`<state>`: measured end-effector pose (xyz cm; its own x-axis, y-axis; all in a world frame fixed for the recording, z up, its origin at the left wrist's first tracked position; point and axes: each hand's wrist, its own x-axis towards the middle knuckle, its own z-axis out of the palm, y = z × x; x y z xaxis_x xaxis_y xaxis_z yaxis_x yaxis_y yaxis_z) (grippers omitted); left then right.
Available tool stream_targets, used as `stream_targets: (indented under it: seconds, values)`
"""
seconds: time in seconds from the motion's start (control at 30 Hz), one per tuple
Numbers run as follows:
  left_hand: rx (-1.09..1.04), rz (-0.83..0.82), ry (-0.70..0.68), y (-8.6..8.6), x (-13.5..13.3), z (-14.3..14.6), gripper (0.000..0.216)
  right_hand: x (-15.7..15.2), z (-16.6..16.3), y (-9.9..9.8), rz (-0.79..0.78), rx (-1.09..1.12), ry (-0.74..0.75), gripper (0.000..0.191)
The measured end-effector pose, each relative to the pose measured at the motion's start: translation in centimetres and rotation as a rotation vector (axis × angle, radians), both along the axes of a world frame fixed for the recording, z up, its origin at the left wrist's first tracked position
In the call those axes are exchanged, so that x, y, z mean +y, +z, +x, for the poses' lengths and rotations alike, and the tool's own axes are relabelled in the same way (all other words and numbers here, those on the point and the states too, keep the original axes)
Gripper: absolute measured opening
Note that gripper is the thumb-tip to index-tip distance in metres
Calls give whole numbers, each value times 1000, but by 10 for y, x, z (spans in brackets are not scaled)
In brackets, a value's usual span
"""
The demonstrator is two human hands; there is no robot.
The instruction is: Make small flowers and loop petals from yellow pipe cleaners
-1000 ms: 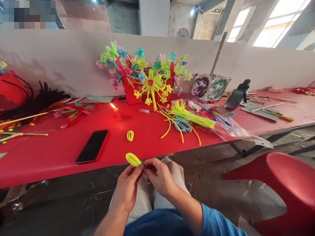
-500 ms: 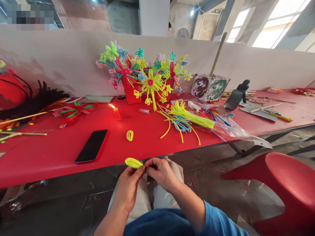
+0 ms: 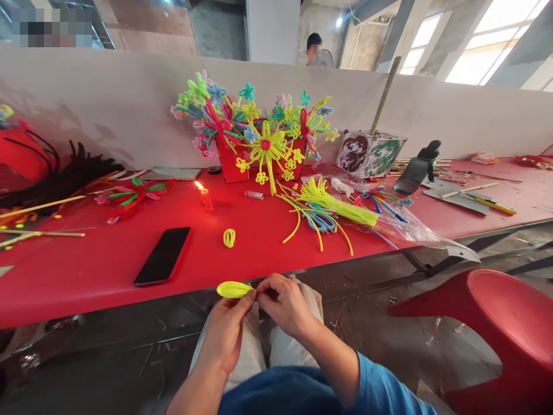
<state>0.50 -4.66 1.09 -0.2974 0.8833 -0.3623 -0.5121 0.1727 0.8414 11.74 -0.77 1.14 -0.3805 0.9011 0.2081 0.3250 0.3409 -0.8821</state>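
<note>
Where the yellow loop [image 3: 234,289] narrows, the left hand [image 3: 224,333] pinches it steady. The right hand [image 3: 283,304] grips that same end with closed fingertips.

No legible text anywhere.

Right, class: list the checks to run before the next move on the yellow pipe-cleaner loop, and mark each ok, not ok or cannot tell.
1. Grip: left hand and right hand both pinch the yellow loop at one end: ok.
2. Loop is clear of the red table edge: ok.
3. Lit candle stands apart from both hands: ok.
4. Loop's end twisted shut: cannot tell, fingers hide it.
5. Spare yellow pipe cleaners lie on the table: ok.
</note>
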Motion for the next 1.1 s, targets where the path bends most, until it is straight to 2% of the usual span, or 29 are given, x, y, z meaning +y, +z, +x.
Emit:
stream_targets:
  seconds: [0.27,0.47,0.7,0.87,1.0,1.1]
  values:
    - [158,34,-89,-7,-2,-5,11,2,10,10,120,-178,77,17]
    - [235,25,-110,-7,-3,-6,11,1,13,13,138,-277,98,17]
    - [1,-5,10,-6,-2,-6,17,-2,13,11,155,-256,69,16]
    - [1,-15,99,-10,1,-3,18,-8,10,6,257,-388,81,17]
    - [115,10,63,-14,1,-1,15,-6,11,11,293,-472,117,17]
    - [294,55,-26,-11,-1,-3,10,3,15,18,249,-428,132,15]
